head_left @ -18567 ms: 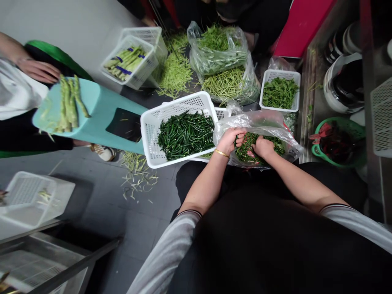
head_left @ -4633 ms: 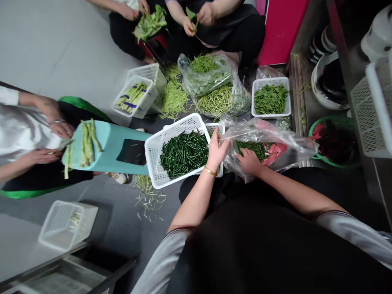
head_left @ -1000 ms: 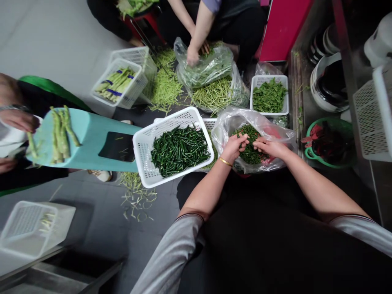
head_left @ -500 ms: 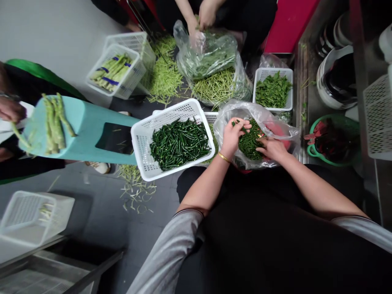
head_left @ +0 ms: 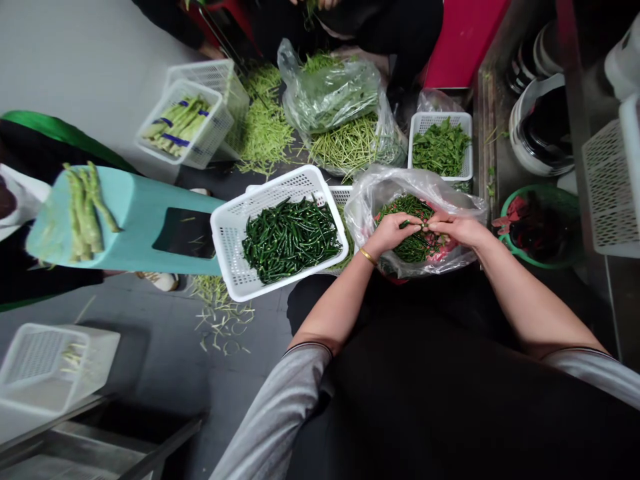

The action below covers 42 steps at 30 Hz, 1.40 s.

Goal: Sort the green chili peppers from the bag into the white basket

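Over a clear plastic bag my two hands meet, fingertips nearly touching. My left hand, with a gold bangle at the wrist, is closed around green chili peppers, mostly hidden by the fingers. My right hand pinches at the end of a chili; how much of it lies between these fingers is too small to tell. Beneath them, the bag holds a heap of thin green chilies with their stems, and something red shows inside. Left of the bag, a white basket contains a pile of dark green chilies.
A turquoise stool bears peeled green stalks. Beyond are a bag of greens, a basket of leaves and a basket of stalks. To the right, a green colander stands beside metal shelving. Co-workers sit opposite and left.
My right hand has come up from the chilies to meet my left. My left fingers have closed and lowered. The co-worker's hands opposite have drawn back from the bag of greens.
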Tool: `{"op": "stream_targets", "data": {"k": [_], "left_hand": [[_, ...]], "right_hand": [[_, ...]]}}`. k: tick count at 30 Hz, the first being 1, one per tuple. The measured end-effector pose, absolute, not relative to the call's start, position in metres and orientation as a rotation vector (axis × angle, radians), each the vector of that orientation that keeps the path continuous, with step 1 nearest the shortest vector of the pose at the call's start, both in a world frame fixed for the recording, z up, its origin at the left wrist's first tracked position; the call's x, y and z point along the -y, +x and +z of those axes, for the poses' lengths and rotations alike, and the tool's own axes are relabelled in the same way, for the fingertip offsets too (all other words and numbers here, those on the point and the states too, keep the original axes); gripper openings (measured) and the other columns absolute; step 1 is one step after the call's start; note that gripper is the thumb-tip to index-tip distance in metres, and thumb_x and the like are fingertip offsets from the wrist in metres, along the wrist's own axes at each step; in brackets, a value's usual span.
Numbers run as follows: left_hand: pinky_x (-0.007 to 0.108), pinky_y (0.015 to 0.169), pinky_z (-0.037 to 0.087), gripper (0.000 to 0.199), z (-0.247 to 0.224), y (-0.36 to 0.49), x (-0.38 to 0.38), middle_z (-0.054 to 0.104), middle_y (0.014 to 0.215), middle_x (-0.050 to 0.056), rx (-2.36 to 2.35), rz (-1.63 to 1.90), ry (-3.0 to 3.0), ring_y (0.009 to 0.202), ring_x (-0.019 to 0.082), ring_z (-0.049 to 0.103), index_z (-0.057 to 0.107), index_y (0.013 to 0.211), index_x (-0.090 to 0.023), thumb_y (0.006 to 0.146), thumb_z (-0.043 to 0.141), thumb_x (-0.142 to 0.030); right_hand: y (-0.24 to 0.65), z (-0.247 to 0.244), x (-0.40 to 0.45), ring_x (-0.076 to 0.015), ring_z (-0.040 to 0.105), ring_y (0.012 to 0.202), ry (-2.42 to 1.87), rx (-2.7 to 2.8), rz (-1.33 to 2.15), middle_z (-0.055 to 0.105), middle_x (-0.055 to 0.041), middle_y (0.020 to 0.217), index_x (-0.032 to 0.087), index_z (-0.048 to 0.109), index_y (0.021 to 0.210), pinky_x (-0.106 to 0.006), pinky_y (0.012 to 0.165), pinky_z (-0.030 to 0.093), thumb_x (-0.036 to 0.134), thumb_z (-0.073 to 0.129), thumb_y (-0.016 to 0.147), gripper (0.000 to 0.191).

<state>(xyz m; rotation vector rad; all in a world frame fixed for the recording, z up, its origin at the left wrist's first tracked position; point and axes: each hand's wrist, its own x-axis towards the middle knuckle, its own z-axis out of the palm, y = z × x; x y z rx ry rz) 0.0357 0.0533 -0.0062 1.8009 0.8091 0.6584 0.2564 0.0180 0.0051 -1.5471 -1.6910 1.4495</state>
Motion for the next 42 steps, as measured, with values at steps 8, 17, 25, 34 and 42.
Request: {"op": "stream_targets", "data": {"k": [8,17,25,34,42], "left_hand": [[0.023,0.058,0.040,0.028,-0.012,0.026,-0.057,0.067,0.074,0.003,-0.860,0.618,1.326,0.057,0.009,0.050,0.072,0.085,-0.015,0.081,0.072,-0.043],[0.020,0.048,0.035,0.028,0.005,0.023,-0.054,0.073,0.093,0.005,-0.916,0.649,1.302,0.058,0.007,0.051,0.075,0.082,-0.015,0.067,0.083,-0.037],[0.020,0.039,0.016,0.025,0.000,0.047,-0.044,0.061,0.060,-0.003,-0.988,0.669,0.839,0.038,0.002,0.029,0.062,0.073,-0.016,0.078,0.076,-0.036],[0.019,0.039,0.013,0.029,0.014,0.033,-0.054,0.059,0.053,-0.001,-0.963,0.585,0.812,0.036,0.002,0.028,0.060,0.069,-0.013,0.082,0.070,-0.036],[0.018,0.048,0.040,0.034,0.024,0.019,-0.062,0.047,0.045,-0.004,-0.758,0.641,0.587,0.048,0.011,0.058,0.057,0.073,-0.015,0.086,0.068,-0.044]], "right_hand": [[0.240,-0.019,-0.034,-0.0200,0.064,0.069,-2.203,1.780,1.252,0.067,-0.0076,0.072,0.018,0.068,0.076,-0.028,0.065,0.050,0.051,0.067,0.086,0.035],[0.227,-0.016,-0.056,-0.0230,0.067,0.072,-2.066,1.741,1.322,0.068,-0.0073,0.070,0.018,0.066,0.075,-0.032,0.070,0.055,0.041,0.072,0.082,0.025],[0.225,0.013,-0.038,-0.0104,0.052,0.050,-1.538,1.260,1.557,0.061,-0.0026,0.063,0.017,0.058,0.075,-0.022,0.048,0.046,0.054,0.073,0.078,0.040],[0.233,-0.011,-0.048,-0.0340,0.058,0.116,-2.128,2.258,0.636,0.061,-0.0205,0.129,0.012,0.062,0.127,-0.043,0.099,0.047,0.030,0.058,0.090,0.041],[0.269,-0.019,-0.029,-0.0236,0.064,0.106,-1.804,2.535,1.344,0.070,-0.0046,0.119,0.024,0.073,0.111,-0.036,0.099,0.048,0.023,0.064,0.088,0.024]]}}
